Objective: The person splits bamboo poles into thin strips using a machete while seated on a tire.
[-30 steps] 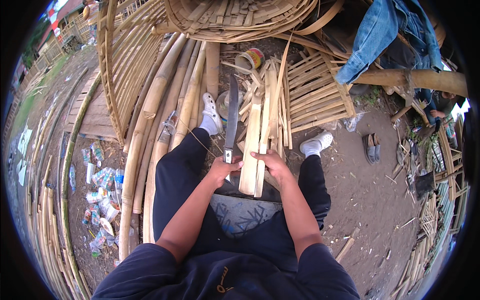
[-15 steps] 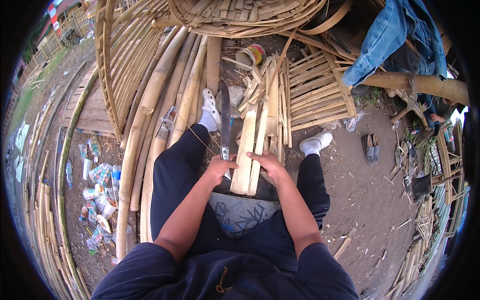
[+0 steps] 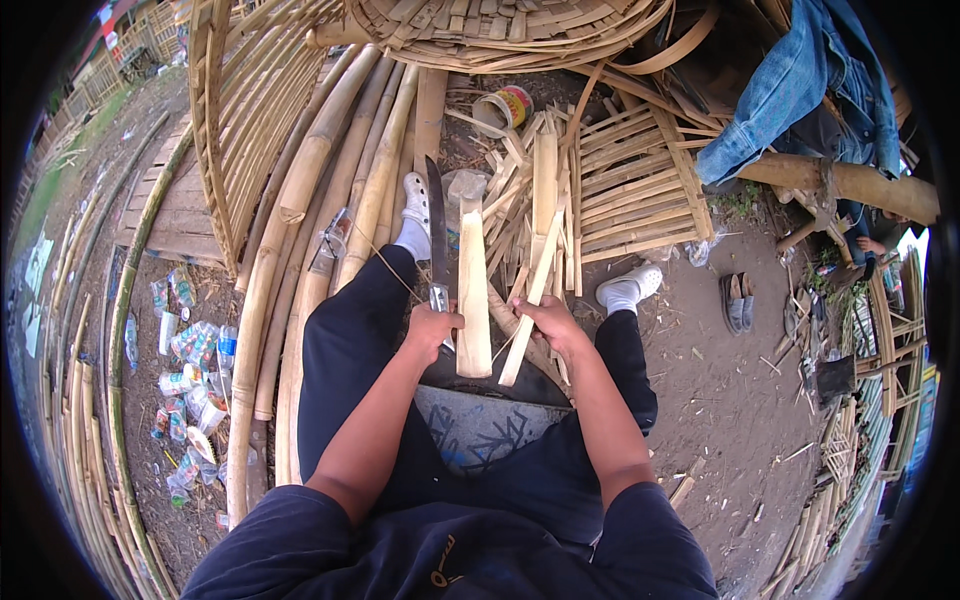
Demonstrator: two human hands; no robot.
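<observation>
My left hand [image 3: 432, 332] is closed around the handle of a long machete [image 3: 437, 225], whose dark blade points away from me. Its thumb also presses against a wide split bamboo piece [image 3: 472, 290], which stands lengthwise beside the blade. In my right hand [image 3: 552, 326] I pinch a narrow bamboo strip [image 3: 546, 250] that slants away to the right. A gap separates the strip from the wide piece. Both pieces are over the dark surface between my knees, and beyond them lies a heap of split bamboo [image 3: 515, 190].
Long bamboo poles [image 3: 330, 160] lie along my left leg. A slatted bamboo panel [image 3: 640, 180] is at the far right, near a denim garment [image 3: 780, 90]. Plastic litter [image 3: 200, 345] is scattered at left. A pair of shoes [image 3: 738, 302] sits on the dirt at right. A woven basket [image 3: 500, 40] is at the top.
The narrow strip and the wide bamboo piece have come apart. My right hand has moved slightly right with the strip, now tilted; my left hand shifted slightly left with the machete.
</observation>
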